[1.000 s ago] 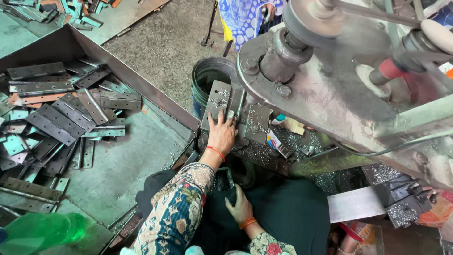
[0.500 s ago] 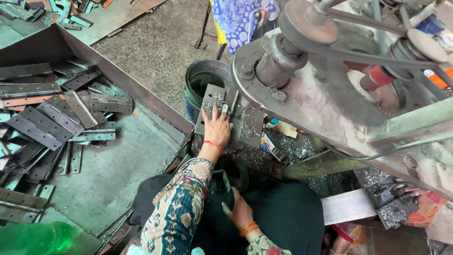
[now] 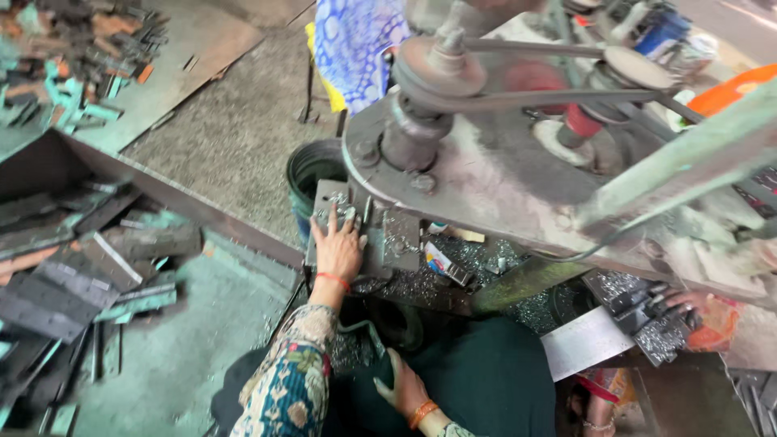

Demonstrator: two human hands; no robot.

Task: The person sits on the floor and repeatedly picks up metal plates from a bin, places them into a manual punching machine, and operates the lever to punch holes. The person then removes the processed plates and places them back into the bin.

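My left hand lies on a grey metal plate on the machine's work table, fingers spread over the plate and pressing it down. Metal shavings litter the table beside it. My right hand is low over my dark-green lap, its fingers curled around a small dark metal piece. Both wrists wear orange bangles; the left sleeve is floral. Above the left hand hangs the machine's grey arm with a pulley and belt.
A dark bucket stands behind the table. At left, a large metal tray holds several dark hinge plates. At right, another person's hand rests on a stack of metal pieces. A blue patterned cloth hangs at top.
My left hand has stayed on the plate, fingers spreading wider. My right hand has dropped lower toward my lap with the dark piece. The view has shifted right.
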